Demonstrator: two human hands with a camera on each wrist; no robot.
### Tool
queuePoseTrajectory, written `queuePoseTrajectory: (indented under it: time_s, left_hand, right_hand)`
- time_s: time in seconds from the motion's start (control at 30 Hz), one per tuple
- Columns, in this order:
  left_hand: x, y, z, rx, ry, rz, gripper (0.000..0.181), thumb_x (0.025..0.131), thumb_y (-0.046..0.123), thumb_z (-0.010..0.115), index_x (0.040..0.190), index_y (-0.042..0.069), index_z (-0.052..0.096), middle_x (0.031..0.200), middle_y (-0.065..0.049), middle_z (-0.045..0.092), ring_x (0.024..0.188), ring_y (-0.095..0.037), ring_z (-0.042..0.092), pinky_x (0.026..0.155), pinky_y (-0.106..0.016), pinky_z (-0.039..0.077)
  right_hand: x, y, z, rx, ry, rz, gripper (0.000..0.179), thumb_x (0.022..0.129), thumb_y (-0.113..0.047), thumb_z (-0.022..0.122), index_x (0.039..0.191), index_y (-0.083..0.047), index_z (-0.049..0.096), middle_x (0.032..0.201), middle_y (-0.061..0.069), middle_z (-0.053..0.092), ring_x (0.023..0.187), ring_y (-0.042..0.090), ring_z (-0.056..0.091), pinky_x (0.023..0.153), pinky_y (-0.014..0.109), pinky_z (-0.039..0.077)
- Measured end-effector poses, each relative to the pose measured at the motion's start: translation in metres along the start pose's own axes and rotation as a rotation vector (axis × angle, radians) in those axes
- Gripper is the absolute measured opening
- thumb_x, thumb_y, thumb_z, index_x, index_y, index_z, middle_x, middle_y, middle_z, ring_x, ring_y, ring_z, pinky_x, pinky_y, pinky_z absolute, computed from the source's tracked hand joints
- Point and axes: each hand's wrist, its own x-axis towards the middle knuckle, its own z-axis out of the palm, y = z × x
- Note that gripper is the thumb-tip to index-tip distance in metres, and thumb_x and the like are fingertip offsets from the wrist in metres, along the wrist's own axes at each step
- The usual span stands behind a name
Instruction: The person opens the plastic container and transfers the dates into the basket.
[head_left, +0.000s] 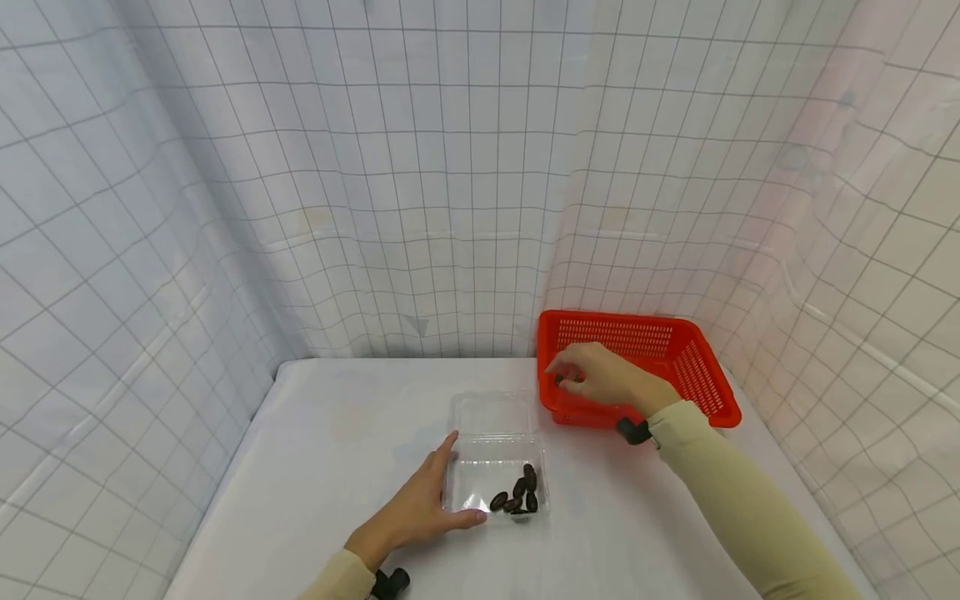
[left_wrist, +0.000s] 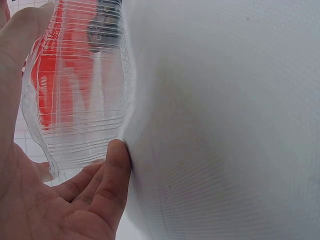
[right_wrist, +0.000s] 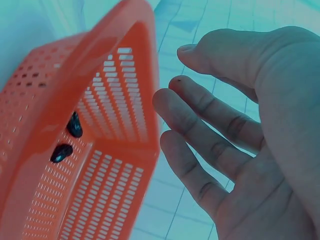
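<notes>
A clear plastic box (head_left: 472,479) with several dark, glossy oval pieces (head_left: 531,477), which look like dates, stands on the table. My left hand (head_left: 416,504) holds the box at its left side, thumb along the near edge; the left wrist view shows fingers (left_wrist: 117,175) against the ribbed wall. Over the left end of a red basket (head_left: 708,358) is my right hand (head_left: 603,375), its fingers loosely bent. Nothing shows between those fingers in the right wrist view. Inside the basket lie two dark oval pieces (right_wrist: 75,125); the hand does not touch them.
The box's clear lid (head_left: 492,412) is folded back on its far side. White table cloth (head_left: 330,450) surrounds the box. Grid-patterned white curtains (head_left: 465,183) enclose the table at the back and both sides, close behind the basket.
</notes>
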Motion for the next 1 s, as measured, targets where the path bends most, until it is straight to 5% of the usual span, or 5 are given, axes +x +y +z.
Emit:
queuePoseTrajectory:
  time_s: [0.57,1.0]
  left_hand:
    - [0.002,0.001,0.0,-0.012,-0.003,-0.015,0.14,0.087,0.056,0.102,0.187,0.01,0.016,0.173,-0.028,0.052,0.142,-0.037,0.066,0.112,-0.06,0.06]
    - [0.001,0.0,0.0,-0.023,-0.006,-0.013,0.14,0.087,0.057,0.102,0.188,0.011,0.016,0.174,-0.028,0.051,0.143,-0.037,0.066,0.114,-0.06,0.06]
  right_hand:
    - [-0.006,-0.041,0.018,-0.004,-0.095,-0.111,0.031,0.108,-0.006,0.078,0.135,-0.02,0.085,0.128,0.0,0.08,0.116,0.025,0.076,0.105,0.044,0.067]
    - [-0.004,-0.059,0.059,-0.037,-0.321,-0.177,0.028,0.107,-0.014,0.086,0.134,-0.018,0.085,0.129,0.004,0.084,0.114,0.018,0.079,0.102,0.028,0.065]
